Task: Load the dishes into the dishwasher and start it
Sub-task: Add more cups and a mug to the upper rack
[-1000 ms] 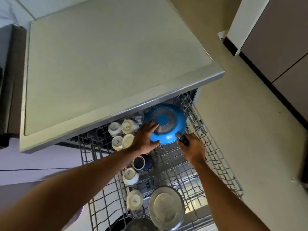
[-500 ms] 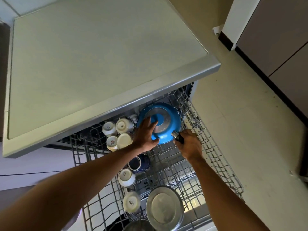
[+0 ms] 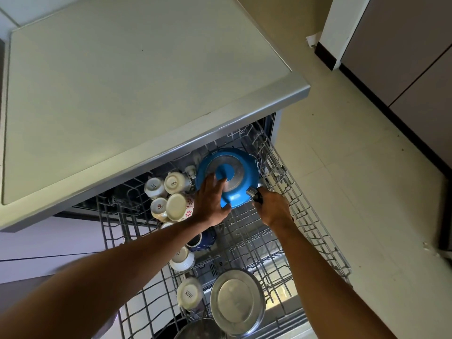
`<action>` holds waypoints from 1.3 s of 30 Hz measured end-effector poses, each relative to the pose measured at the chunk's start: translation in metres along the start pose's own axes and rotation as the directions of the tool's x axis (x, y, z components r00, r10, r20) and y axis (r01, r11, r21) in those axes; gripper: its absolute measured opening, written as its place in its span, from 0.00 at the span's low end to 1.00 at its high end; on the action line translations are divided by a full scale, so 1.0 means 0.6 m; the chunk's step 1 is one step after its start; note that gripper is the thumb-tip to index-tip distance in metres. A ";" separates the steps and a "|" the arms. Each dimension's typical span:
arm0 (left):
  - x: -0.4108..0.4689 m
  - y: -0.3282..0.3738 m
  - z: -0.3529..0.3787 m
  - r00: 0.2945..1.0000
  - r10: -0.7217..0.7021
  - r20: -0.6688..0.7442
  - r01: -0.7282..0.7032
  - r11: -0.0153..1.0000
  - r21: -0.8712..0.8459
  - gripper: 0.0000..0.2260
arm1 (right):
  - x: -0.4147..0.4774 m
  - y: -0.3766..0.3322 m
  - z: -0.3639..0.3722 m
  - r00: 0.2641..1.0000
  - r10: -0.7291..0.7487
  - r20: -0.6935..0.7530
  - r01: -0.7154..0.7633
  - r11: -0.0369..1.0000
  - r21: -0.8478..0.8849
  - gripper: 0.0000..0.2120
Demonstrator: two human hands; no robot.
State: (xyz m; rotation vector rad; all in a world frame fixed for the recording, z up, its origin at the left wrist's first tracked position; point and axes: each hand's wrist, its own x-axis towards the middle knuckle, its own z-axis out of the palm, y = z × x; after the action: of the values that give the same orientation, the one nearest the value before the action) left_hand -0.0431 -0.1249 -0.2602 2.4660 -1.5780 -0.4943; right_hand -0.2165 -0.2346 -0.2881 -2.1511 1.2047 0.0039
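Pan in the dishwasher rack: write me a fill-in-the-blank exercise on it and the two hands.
1. The pan, turned bottom-up in the rack, is coloured ____.
2. The right hand grips the pan's black ____.
3. The hand spread on the pan's upturned base is the ____ one.
Missing words: blue; handle; left.

- Blue pan [image 3: 234,178] lies upside down at the back of the rack [image 3: 281,241].
- Left hand [image 3: 211,204] rests flat on its base; right hand [image 3: 275,209] grips its handle [image 3: 254,194].
- Cups [image 3: 171,192] crowd the rack's left; a steel plate [image 3: 237,302] stands near the front.
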 end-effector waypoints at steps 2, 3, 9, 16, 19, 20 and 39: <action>-0.006 0.004 0.001 1.000 -0.003 0.009 0.003 0.999 0.032 0.41 | 0.001 -0.005 0.004 1.000 0.023 0.019 -0.023 1.000 -0.019 0.11; -0.010 0.007 0.001 1.000 0.000 0.016 0.000 0.998 0.056 0.42 | 0.000 -0.006 0.006 0.999 0.036 0.033 -0.035 0.999 -0.028 0.12; -0.008 0.017 -0.001 0.998 -0.024 0.060 0.018 0.994 0.104 0.40 | -0.011 -0.013 0.005 0.995 0.091 0.031 -0.089 0.994 -0.062 0.22; -0.017 0.017 -0.011 0.993 -0.027 0.111 0.016 0.995 0.094 0.34 | -0.068 -0.039 -0.010 0.995 0.060 -0.082 -0.071 0.987 -0.142 0.24; -0.025 0.009 -0.019 0.995 0.014 0.094 -0.017 1.000 0.022 0.30 | -0.088 -0.050 -0.025 0.988 0.070 -0.140 -0.095 0.979 -0.180 0.19; -0.030 0.005 -0.024 0.995 0.044 0.086 -0.043 0.999 -0.012 0.28 | -0.097 -0.056 -0.030 0.984 0.114 -0.137 -0.133 0.981 -0.138 0.17; -0.254 -0.175 -0.235 0.986 0.166 -0.002 -0.161 0.954 -0.253 0.08 | -0.301 -0.264 -0.035 0.945 0.304 0.121 -0.317 0.943 0.104 0.14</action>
State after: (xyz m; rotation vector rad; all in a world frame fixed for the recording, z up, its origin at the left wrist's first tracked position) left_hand 0.0387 0.0528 -0.1343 2.1300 -1.5980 -0.6493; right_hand -0.2061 -0.0532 -0.1297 -1.8137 1.4329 0.1732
